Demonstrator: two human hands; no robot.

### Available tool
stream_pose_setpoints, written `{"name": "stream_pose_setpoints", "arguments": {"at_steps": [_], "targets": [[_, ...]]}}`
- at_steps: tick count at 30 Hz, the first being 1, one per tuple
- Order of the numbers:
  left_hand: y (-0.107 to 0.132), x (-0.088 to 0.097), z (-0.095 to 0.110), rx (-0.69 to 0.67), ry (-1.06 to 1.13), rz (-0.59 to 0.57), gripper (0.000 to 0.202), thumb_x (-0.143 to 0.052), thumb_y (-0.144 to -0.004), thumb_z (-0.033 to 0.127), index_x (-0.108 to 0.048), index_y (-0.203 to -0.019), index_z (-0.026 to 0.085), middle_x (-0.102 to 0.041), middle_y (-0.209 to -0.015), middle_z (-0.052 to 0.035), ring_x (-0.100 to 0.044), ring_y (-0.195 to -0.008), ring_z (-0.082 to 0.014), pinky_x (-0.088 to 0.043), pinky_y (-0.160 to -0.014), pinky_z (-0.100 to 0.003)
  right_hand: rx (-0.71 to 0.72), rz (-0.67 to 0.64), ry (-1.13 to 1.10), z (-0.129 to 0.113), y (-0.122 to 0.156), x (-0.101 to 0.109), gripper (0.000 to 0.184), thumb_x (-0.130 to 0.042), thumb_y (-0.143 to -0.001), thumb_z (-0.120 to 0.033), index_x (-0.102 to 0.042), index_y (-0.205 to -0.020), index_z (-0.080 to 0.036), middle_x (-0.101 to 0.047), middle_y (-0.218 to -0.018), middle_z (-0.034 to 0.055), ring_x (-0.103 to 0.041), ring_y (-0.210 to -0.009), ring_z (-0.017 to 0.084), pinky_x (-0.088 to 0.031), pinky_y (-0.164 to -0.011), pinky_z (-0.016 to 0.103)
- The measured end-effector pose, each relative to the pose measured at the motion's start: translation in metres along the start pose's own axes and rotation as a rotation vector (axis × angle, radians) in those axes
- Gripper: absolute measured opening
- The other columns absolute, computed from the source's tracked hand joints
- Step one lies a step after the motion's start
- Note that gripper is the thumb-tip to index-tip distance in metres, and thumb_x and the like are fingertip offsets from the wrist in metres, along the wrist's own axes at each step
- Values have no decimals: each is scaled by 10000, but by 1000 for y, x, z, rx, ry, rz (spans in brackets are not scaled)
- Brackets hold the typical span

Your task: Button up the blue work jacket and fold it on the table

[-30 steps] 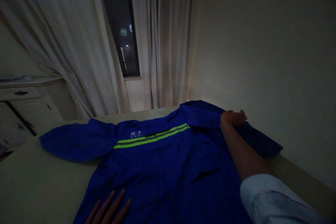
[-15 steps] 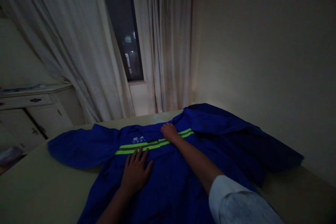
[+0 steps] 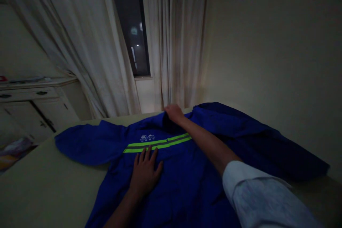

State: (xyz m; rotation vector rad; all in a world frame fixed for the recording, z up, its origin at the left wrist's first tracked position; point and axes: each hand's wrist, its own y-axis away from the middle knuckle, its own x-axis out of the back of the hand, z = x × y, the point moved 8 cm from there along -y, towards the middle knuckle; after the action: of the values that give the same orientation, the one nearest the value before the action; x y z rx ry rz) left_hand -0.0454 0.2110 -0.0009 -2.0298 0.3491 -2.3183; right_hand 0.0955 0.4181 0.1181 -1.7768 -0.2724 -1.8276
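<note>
A blue work jacket [image 3: 171, 174] lies spread on a pale table [image 3: 53, 192], its sleeves stretched out to both sides. Across its chest run bright green stripes with a grey band between, and white printed marks sit above them on the left. My left hand [image 3: 146, 171] rests flat on the front, fingers apart, fingertips at the lower green stripe. At the collar, my right hand [image 3: 174, 114] has its fingers closed on the jacket's upper edge and holds it lifted. A dark hollow shows in the cloth under that hand.
Behind the table hang pale curtains [image 3: 184, 42] on either side of a dark window [image 3: 130, 25]. A white cabinet [image 3: 29, 103] stands at the left, with coloured cloth [image 3: 13, 153] low beside it. A bare wall [image 3: 275, 50] rises on the right.
My right hand has moved up and away, raising the jacket's collar edge. My left hand still lies flat on the front. The view has shifted slightly.
</note>
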Motion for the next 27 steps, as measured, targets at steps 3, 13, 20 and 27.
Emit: {"name": "stream_pose_setpoints", "arguments": {"at_steps": [3,13,20,27], "targets": [[0,-1,0,-6,11,3,617,-424,-1033,544,-511,-1573,257,-409,-1676,-114,-336,-1557,-361,-236,-1254,-597,-334,275,-47,34,-10,45,347,-363,-1102,-201,-591,-1359,-153,-655,-1355,215,-612,-1239,291,-445,-1032,423],[1,-1,1,-30,0,34,614,-431,-1037,536,-504,-1577,252,-424,-1667,-124,-359,-1541,-379,-256,-1241,-614,-349,57,-305,-21,38,-48,463,-553,-1043,-439,-571,-1383,-125,-621,-1397,233,-605,-1289,321,-470,-1043,419],[0,-1,2,-29,-33,3,632,-413,-1038,555,-471,-1597,265,-405,-1678,-120,-365,-1537,-387,-254,-1235,-627,-360,-15,-361,-14,74,-66,162,-606,-999,-286,-651,-1098,-166,-727,-1083,139,-697,-1015,262,-504,-860,338],[1,2,3,-37,-45,18,618,-404,-1042,531,-486,-1585,246,-402,-1678,-123,-351,-1543,-393,-241,-1231,-658,-23,-22,-520,-33,147,-27,244,-636,-1017,-338,-644,-1217,-198,-694,-1134,77,-662,-1022,206,-498,-912,301]]}}
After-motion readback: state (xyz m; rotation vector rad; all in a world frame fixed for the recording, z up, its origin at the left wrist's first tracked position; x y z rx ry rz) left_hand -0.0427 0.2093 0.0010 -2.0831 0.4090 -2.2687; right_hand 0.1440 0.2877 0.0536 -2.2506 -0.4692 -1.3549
